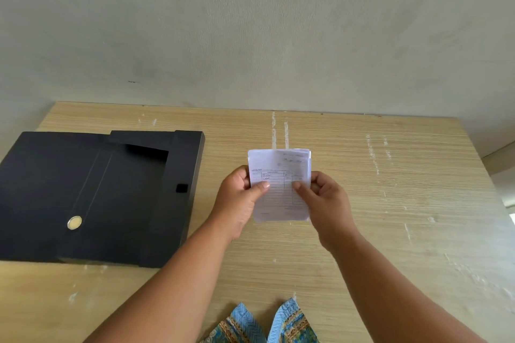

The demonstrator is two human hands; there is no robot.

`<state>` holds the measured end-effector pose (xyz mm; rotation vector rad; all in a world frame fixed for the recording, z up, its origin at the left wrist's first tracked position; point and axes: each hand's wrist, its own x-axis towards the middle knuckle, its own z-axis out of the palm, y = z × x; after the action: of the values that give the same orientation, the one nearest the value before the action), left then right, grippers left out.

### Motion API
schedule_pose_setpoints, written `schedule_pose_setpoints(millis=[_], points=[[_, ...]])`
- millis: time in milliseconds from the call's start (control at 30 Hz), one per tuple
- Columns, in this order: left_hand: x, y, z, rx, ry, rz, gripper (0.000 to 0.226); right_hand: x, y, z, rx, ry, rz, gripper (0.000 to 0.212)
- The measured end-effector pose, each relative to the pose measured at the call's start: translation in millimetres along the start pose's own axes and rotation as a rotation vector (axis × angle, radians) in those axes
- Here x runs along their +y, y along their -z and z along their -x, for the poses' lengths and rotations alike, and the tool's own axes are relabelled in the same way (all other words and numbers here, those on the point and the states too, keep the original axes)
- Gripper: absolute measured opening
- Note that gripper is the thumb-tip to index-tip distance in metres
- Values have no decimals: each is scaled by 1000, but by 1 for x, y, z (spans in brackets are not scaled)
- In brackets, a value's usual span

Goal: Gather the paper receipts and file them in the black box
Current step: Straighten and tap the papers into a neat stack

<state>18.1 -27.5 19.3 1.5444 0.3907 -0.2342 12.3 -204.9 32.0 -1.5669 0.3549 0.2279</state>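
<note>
A small stack of white paper receipts (280,167) with printed lines is held upright above the middle of the wooden table (390,203). My left hand (239,203) grips its left edge, thumb on the front. My right hand (326,200) grips its right edge the same way. The black box (92,198) lies flat on the table's left side, apart from the receipts. Its flap looks folded over, and a round metal snap (74,222) shows on its surface.
A grey wall (250,36) rises right behind the table's far edge. Blue patterned cloth (267,326) shows at the bottom, by the table's near edge. The table's right edge runs near the frame's right side.
</note>
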Motion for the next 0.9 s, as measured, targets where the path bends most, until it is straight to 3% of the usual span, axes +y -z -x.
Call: schedule_pose_setpoints(millis=[133, 300, 500, 633, 900], points=[[-6, -6, 3, 130, -168, -179, 18, 18, -9, 3, 111, 42, 115, 7], [0, -7, 3, 116, -303, -230, 37, 17, -16, 7, 165, 167, 155, 26], [4, 4, -3, 15, -300, -168, 50, 19, -2, 0, 12, 144, 242, 32], [-3, 1, -1, 81, -303, -207, 45, 20, 6, -1, -39, 148, 267, 32], [-14, -20, 10, 249, -511, -323, 46, 32, -22, 7, 236, 304, 332, 36]])
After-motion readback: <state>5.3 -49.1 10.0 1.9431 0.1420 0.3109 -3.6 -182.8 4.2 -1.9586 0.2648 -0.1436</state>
